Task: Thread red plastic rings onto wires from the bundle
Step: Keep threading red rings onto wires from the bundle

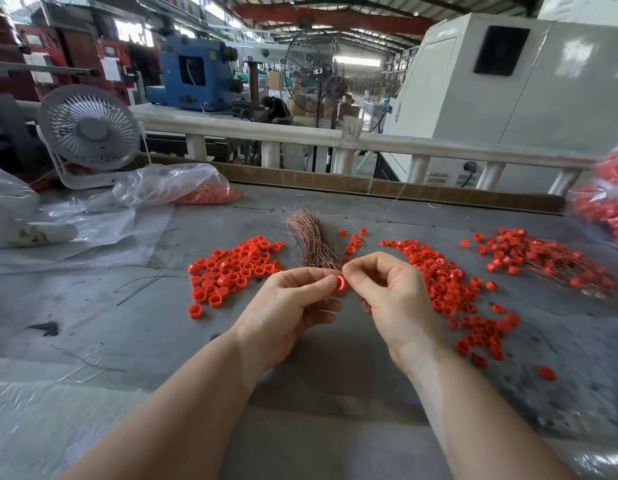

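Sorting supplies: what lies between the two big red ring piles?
Head view: the coppery wire bundle, plus a few loose red plastic rings.

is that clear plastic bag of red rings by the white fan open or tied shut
Open. The clear plastic bag lies slumped on its side by the white desk fan, and red plastic rings show at its loose mouth.

- Right-edge bag of red rings (609, 209): cut off by frame, blurred.
- Wire (383, 216) above right hand (387, 289): too thin to trace fully.
- Bundle (312, 242) base: hidden behind left hand (290, 306) fingers.
- Held ring (340, 284): partly covered by fingertips.
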Demonstrator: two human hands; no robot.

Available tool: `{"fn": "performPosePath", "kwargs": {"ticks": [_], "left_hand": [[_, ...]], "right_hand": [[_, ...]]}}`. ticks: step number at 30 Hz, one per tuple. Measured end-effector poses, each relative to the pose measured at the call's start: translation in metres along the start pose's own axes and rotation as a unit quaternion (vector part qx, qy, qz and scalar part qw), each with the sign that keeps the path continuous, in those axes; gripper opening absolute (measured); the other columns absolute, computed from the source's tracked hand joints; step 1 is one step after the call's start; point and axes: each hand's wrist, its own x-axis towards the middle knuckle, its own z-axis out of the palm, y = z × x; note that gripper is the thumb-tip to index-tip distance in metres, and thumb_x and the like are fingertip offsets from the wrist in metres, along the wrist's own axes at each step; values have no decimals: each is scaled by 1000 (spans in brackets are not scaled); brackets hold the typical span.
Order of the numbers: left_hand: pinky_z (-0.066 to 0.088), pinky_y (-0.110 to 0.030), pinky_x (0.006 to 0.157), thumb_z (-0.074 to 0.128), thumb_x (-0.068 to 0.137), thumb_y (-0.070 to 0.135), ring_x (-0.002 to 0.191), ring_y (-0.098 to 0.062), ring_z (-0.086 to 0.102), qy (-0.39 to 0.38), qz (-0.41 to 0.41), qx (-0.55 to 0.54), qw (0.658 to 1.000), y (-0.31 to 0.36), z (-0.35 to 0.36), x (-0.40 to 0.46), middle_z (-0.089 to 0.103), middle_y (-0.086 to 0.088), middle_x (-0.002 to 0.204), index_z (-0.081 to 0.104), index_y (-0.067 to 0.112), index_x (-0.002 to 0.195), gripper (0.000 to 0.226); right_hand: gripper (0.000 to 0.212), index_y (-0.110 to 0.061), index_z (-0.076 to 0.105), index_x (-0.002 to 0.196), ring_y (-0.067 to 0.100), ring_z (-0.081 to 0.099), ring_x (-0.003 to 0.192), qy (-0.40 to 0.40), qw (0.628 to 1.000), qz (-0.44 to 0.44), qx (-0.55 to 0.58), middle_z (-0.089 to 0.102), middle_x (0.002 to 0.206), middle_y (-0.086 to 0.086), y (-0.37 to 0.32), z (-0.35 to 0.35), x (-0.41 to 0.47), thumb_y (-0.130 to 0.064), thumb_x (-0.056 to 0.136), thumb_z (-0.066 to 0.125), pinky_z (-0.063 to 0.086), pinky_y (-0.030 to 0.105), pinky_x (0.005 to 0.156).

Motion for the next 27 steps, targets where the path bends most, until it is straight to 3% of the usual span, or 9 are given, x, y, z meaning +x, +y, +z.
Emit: {"fn": "performPosePath", "kwargs": {"ticks": [3, 7, 14, 19, 22, 27], "left_hand": [[52, -18, 52, 63, 71, 17, 55, -8, 60, -24, -11, -12, 1000, 1, 2, -1, 64, -4, 67, 69, 7, 74, 12], [52, -18, 54, 63, 68, 14, 53, -6, 57, -29, -13, -8, 999, -1, 3, -1, 60, -1, 61, 66, 5, 79, 14], [54, -19, 60, 60, 72, 13, 64, -9, 64, -23, 13, -11, 1000, -3, 1, 0, 67, -4, 67, 64, 2, 87, 18], [55, -22, 66, 58, 76, 17, 71, -16, 68, -60, 45, 24, 997, -6, 3, 0, 72, -10, 83, 68, 2, 92, 24], [54, -20, 65, 57, 79, 18, 71, -14, 67, -55, 67, 62, 994, -7, 3, 1, 73, -7, 84, 69, 6, 90, 20], [52, -19, 64, 50, 91, 0, 67, -11, 64, -31, 106, 148, 983, -8, 4, 0, 70, -10, 83, 69, 7, 90, 20]], "right_hand": [[18, -17, 64, 68, -2, 46, 45, 2, 1000, -5, -11, 56, 48, -15, 1, 0, 1, -11, 85, 65, 34, 7, 48], [17, -16, 64, 68, -2, 44, 46, -12, 999, -9, -31, 55, 49, -14, 3, 0, 1, -11, 84, 66, 33, 9, 49], [6, -19, 66, 80, -3, 58, 60, -12, 999, 17, 27, 66, 65, -12, 2, 2, 0, -18, 86, 63, 40, 8, 52], [25, -22, 69, 89, 14, 70, 82, -90, 989, 93, 70, 74, 81, 1, 2, 5, -4, -39, 72, 64, 56, 27, 72], [28, -11, 69, 102, 13, 70, 82, -81, 991, 88, 52, 74, 82, 1, 3, 6, -4, -25, 77, 67, 56, 26, 72], [15, -10, 71, 96, 11, 68, 72, -77, 994, 65, 53, 74, 79, 4, 0, 6, -5, -8, 81, 66, 52, 21, 60]]}}
